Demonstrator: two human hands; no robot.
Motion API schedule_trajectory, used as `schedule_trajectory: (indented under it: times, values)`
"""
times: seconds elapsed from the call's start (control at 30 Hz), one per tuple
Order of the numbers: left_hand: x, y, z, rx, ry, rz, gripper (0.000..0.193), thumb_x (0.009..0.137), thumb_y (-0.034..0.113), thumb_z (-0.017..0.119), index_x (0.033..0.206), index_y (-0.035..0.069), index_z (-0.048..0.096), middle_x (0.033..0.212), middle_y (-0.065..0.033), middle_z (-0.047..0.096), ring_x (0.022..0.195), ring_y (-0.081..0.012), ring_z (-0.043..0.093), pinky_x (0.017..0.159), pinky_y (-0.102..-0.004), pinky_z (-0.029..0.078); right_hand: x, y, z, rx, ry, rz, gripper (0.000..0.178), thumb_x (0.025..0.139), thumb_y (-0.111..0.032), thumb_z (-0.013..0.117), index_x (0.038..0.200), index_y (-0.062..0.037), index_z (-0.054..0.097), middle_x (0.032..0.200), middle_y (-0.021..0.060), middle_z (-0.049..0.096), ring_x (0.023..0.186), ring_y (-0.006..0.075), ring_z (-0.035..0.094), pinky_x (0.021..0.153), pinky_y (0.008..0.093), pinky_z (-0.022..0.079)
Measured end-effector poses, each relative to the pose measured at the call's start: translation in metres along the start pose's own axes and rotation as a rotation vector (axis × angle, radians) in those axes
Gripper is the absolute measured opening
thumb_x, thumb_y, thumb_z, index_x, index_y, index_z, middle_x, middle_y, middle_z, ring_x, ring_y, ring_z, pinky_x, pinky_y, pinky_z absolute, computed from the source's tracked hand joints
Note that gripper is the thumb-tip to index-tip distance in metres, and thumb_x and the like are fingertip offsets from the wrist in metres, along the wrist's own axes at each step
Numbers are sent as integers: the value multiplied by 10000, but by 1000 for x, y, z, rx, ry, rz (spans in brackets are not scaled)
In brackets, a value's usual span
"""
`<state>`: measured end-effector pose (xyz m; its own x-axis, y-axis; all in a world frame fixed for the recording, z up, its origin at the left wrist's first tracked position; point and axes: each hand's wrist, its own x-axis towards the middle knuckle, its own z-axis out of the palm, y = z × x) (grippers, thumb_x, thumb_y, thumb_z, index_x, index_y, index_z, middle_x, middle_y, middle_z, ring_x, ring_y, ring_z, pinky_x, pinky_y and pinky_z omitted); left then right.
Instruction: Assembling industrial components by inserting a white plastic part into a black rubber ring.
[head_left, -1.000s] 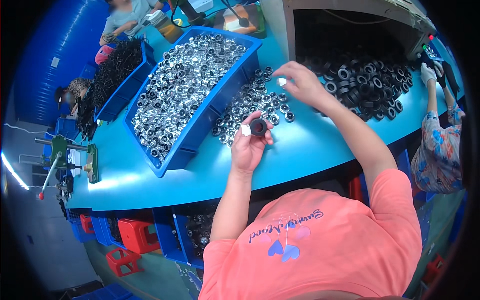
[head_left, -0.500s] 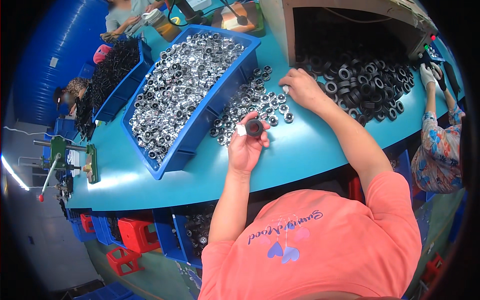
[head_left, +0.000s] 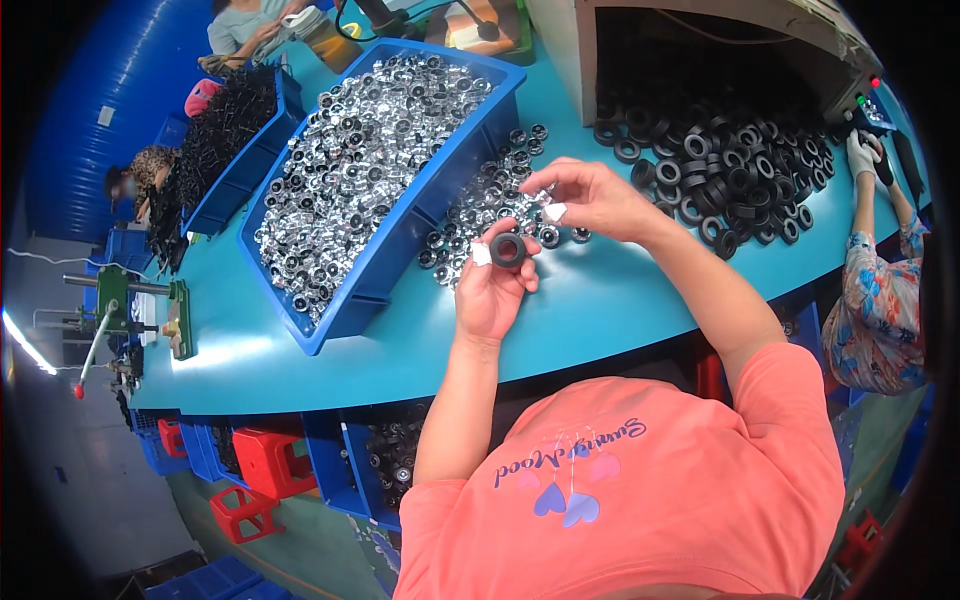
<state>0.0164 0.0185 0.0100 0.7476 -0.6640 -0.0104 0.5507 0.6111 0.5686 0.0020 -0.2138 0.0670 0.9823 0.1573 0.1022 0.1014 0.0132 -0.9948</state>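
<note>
My left hand (head_left: pixel 488 298) is closed round a black rubber ring (head_left: pixel 507 250), its round hole facing up. White tape (head_left: pixel 481 254) wraps one of that hand's fingers. Above and to the right, my right hand (head_left: pixel 600 203) reaches over loose shiny silver hubs (head_left: pixel 468 215), with thumb and forefinger apart and curved; the thumb also carries white tape. I make out nothing held between them. Those small round hubs lie on the table between my hands and a blue bin (head_left: pixel 365 290) heaped with more of the same.
Many black rings (head_left: pixel 745 180) are piled at right, before a box-like housing (head_left: pixel 560 60). A second blue bin (head_left: pixel 240 165) holds black parts at left. A green hand press (head_left: pixel 115 300) stands at the far left. A co-worker's gloved hand (head_left: pixel 862 158) is at right.
My right hand has moved left and nearer, from beside the black rings to over the silver hubs, and its fingers have spread. My left hand keeps the ring in nearly the same place.
</note>
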Motion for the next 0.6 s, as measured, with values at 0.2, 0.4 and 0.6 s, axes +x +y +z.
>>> schedule_trajectory:
  times: [0.2,0.4,0.6]
  values:
    - [1,-1,-3,0,-3,2,507,1075,401,437,1423,35,486,1130,-214,635,826,-212,596,704,-346,527,1,10,4,66,-20,29,379,838,1,681,1216,-23,665,1051,29,684,910,90,652,815,249,540]
    - [0,0,-1,4,-4,8,520,1075,425,431,1421,42,490,1124,-211,639,825,-209,596,707,-343,527,1,10,3,37,-27,10,369,839,0,704,1205,-12,658,1055,32,689,919,92,656,818,250,545]
    - [-2,-1,2,137,46,132,484,1015,304,610,1413,52,496,1131,-173,644,876,-185,612,751,-333,533,1,3,4,68,-41,51,361,852,13,706,1210,-21,668,1092,33,689,991,102,660,862,266,548]
